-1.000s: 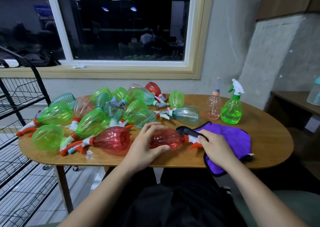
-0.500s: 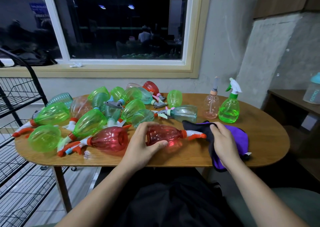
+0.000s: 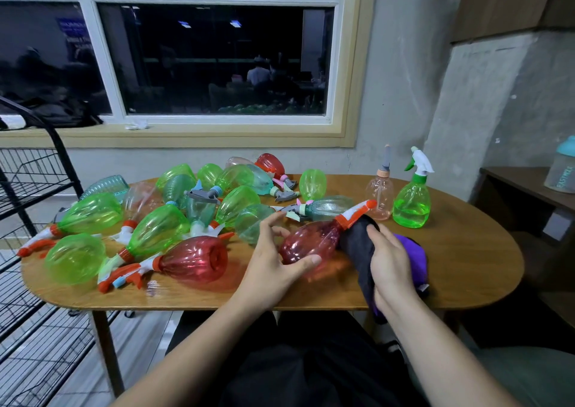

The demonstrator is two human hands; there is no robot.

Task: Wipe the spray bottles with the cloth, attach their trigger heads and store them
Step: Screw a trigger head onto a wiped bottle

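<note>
The left hand (image 3: 273,260) holds the fat end of a red spray bottle (image 3: 308,242), with the thumb pressed on it and the fingers curled loosely over the top. The right hand (image 3: 389,260) grips a dark and purple cloth (image 3: 357,245) and pushes it against the bottle's neck, just under the orange and white trigger head (image 3: 354,212). The bottle tilts up over the near side of the wooden table (image 3: 466,266), with a pile of lying bottles (image 3: 155,226) to the left and 2 standing bottles, 1 pink (image 3: 380,195) and 1 green (image 3: 412,201), behind.
</note>
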